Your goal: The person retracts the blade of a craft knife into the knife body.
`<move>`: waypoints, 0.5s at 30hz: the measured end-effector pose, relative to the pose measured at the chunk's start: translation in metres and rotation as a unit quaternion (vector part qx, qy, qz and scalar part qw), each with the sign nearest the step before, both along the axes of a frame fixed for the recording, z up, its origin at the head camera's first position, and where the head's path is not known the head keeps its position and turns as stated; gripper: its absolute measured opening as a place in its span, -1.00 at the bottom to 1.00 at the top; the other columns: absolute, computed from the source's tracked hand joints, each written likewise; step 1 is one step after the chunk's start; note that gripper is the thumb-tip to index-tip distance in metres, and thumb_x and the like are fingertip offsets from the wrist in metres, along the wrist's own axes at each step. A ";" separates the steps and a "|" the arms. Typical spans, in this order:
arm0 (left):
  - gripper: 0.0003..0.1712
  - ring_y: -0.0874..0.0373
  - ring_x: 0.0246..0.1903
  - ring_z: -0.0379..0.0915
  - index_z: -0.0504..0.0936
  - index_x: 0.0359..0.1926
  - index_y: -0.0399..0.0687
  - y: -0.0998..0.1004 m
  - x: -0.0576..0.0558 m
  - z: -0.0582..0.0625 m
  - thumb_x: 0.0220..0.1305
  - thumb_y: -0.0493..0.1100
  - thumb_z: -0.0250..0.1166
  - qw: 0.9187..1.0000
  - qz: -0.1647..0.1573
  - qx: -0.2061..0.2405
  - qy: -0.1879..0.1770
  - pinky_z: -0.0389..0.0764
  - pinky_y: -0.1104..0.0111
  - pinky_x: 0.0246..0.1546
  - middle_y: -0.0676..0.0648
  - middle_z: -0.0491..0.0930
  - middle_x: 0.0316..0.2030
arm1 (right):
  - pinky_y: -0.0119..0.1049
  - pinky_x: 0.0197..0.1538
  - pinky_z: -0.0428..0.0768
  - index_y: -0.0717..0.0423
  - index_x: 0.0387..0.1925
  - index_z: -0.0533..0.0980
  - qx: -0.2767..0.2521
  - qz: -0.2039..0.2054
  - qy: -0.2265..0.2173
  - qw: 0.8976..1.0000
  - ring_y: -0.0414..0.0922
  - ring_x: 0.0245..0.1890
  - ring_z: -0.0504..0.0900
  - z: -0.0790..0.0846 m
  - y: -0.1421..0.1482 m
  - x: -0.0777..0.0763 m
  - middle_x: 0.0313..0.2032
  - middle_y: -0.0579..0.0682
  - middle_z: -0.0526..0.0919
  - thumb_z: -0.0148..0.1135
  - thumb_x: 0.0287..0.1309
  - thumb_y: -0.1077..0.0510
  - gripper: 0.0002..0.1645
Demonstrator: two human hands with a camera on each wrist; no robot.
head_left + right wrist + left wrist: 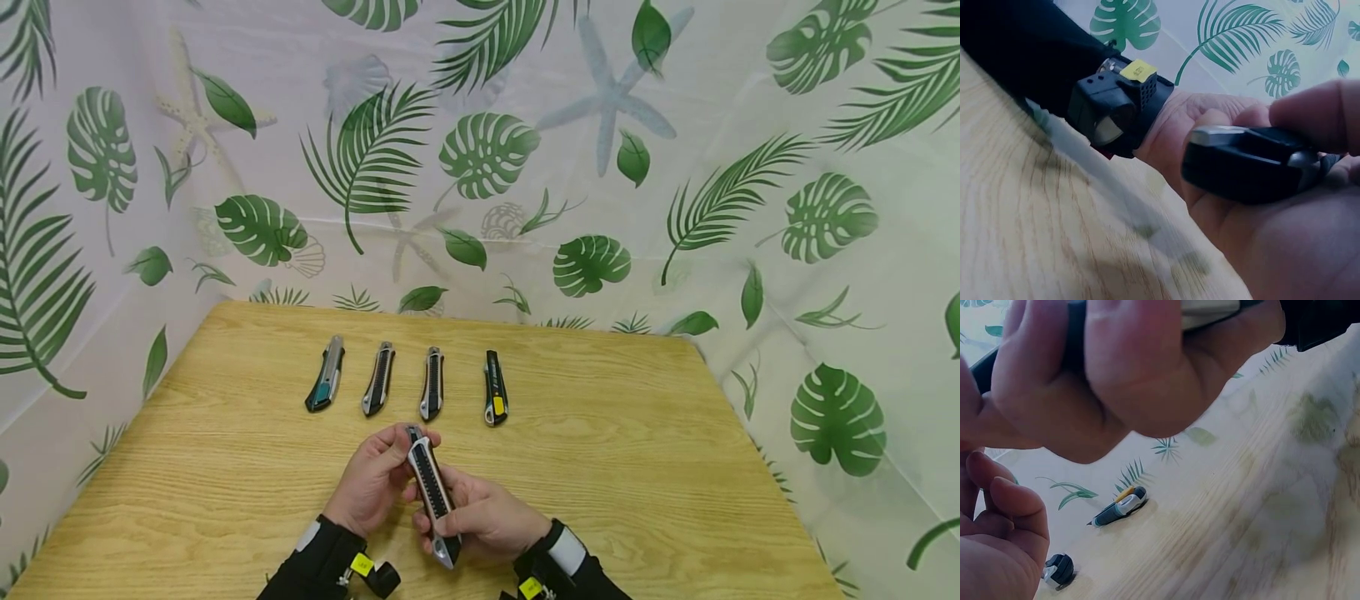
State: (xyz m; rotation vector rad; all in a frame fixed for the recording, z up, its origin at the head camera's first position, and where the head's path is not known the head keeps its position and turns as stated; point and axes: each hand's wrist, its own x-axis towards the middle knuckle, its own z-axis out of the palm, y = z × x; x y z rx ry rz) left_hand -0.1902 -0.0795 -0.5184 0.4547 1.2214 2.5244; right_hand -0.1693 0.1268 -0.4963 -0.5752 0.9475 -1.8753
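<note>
A utility knife with a silver-edged body and a ribbed black strip (431,482) is held between both hands above the near middle of the table. My left hand (365,485) pinches it near its narrow upper end. Around its lower body my right hand (495,515) is curled, the thumb lying along the near side. The right wrist view shows the rounded butt of the utility knife (1241,172) sticking out of the right hand. In the left wrist view, fingers cover most of it. Whether any blade is out cannot be made out.
Beyond the hands, a row of utility knives lies on the wooden table (637,467): a teal-and-grey one (326,373), two silver-and-black ones (378,379) and a black one with a yellow slider (496,388). Leaf-printed cloth (495,242) hangs behind the table and along its sides.
</note>
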 end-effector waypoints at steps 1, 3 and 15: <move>-0.61 0.22 -0.02 0.53 0.72 -0.03 0.10 0.000 0.000 0.000 0.61 0.00 -0.06 1.000 -0.005 0.002 0.004 0.43 0.35 0.08 0.08 0.72 -0.04 | -0.22 0.13 0.55 0.05 0.58 -0.14 -0.001 0.004 0.001 1.000 -0.14 -0.02 0.46 0.000 0.000 0.000 0.23 -0.04 0.34 -0.15 0.30 0.58 -0.07; -0.61 0.21 -0.01 0.54 0.72 -0.03 0.10 -0.001 0.000 0.000 0.61 0.00 -0.05 1.000 -0.011 0.005 0.010 0.43 0.35 0.09 0.08 0.72 -0.04 | -0.21 0.13 0.53 0.03 0.59 -0.17 -0.006 0.009 0.006 1.000 -0.14 -0.01 0.44 0.000 0.000 0.000 0.25 -0.04 0.34 -0.15 0.29 0.58 -0.04; -0.65 0.22 -0.09 0.54 0.71 -0.13 0.09 -0.001 -0.001 -0.001 0.61 -0.02 -0.02 1.000 0.012 0.001 -0.002 0.42 0.35 0.04 0.08 0.71 -0.04 | -0.26 0.04 0.55 0.09 0.58 -0.14 0.031 -0.026 0.033 0.999 -0.15 -0.07 0.45 0.001 -0.005 0.001 0.21 0.01 0.36 -0.01 0.30 0.47 -0.06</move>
